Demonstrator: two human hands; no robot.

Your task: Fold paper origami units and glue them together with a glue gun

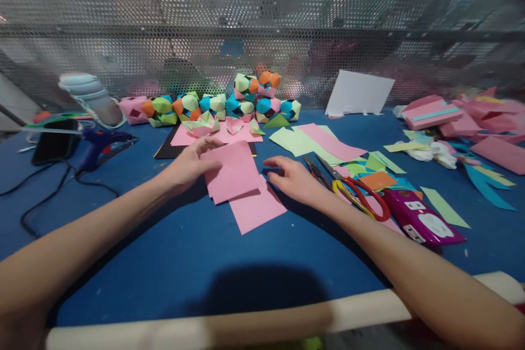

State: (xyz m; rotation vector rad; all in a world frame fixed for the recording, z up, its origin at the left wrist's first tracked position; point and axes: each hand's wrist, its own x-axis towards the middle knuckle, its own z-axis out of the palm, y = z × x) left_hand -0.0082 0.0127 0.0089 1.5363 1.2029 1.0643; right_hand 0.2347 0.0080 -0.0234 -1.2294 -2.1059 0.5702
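Observation:
Pinched in my left hand are pink paper squares, thumb on top and fingers behind. Beneath their lower right corner, another pink paper square lies on the blue table. My right hand rests just right of the squares with its fingers apart and nothing in them. Close to that hand lie scissors with red and yellow handles, partly over a second dark-bladed tool. Behind the squares, small folded paper pieces sit on pink sheets and a black board.
Folded paper balls line the back by a perforated metal screen. A glue gun, phone and bottle stand left, with cables. Paper scraps, a purple packet and pink paper pieces cover the right. A white roll edges the front.

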